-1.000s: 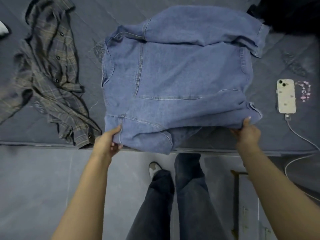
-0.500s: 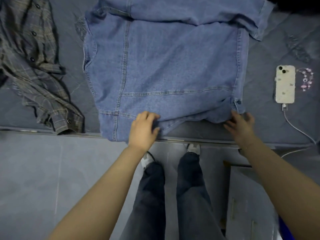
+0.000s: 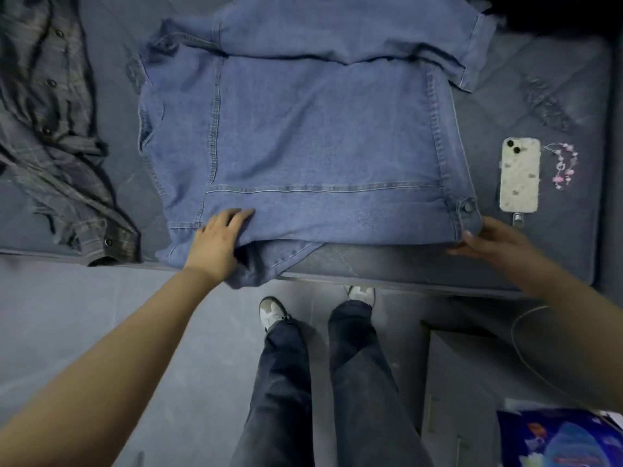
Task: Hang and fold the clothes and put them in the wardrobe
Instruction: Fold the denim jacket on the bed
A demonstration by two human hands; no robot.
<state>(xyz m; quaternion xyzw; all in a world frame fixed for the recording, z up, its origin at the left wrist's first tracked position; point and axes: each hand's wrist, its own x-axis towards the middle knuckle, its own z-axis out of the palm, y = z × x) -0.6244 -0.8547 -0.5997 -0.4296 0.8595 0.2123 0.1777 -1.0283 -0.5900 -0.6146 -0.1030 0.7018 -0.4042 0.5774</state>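
Observation:
A blue denim jacket (image 3: 310, 136) lies back-up and spread out on the grey mattress (image 3: 553, 79), its sleeves folded across the top. My left hand (image 3: 219, 241) grips the jacket's near hem left of centre, fingers curled into the cloth where a loose flap hangs over the mattress edge. My right hand (image 3: 492, 239) touches the hem's right corner beside a metal button, fingers fairly straight. A dark plaid shirt (image 3: 57, 136) lies crumpled on the mattress to the left.
A white phone (image 3: 519, 178) with a charging cable lies right of the jacket, a pink bead chain (image 3: 561, 165) beside it. The mattress edge runs just in front of my shoes. A low cabinet (image 3: 462, 382) and a blue printed box (image 3: 559, 439) stand at the lower right.
The jacket has been pulled flatter, its hem now straighter. My left hand moved from the left corner to the hem's middle-left; my right hand slid out to the right corner.

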